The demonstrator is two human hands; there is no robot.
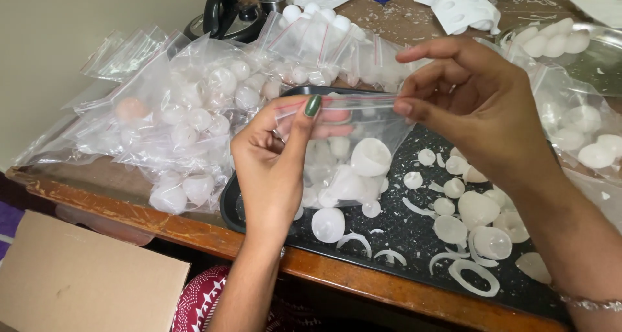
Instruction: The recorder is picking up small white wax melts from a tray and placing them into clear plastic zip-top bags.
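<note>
My left hand (275,157) pinches the left end of the zip strip of a small clear plastic bag (346,157). My right hand (476,105) pinches the same strip at its right end. The bag hangs between both hands above a black tray (414,231) and holds several white dome-shaped plastic shells. More white shells (476,209) and thin white trimmed rings (473,277) lie loose on the tray under my right wrist.
A heap of filled clear zip bags (188,121) covers the wooden table's left side. More bags lie at the right (583,134). A metal bowl with white pieces (586,53), a black kettle (227,14) and a white mould sheet (463,8) stand behind. A cardboard box (84,283) sits below the table edge.
</note>
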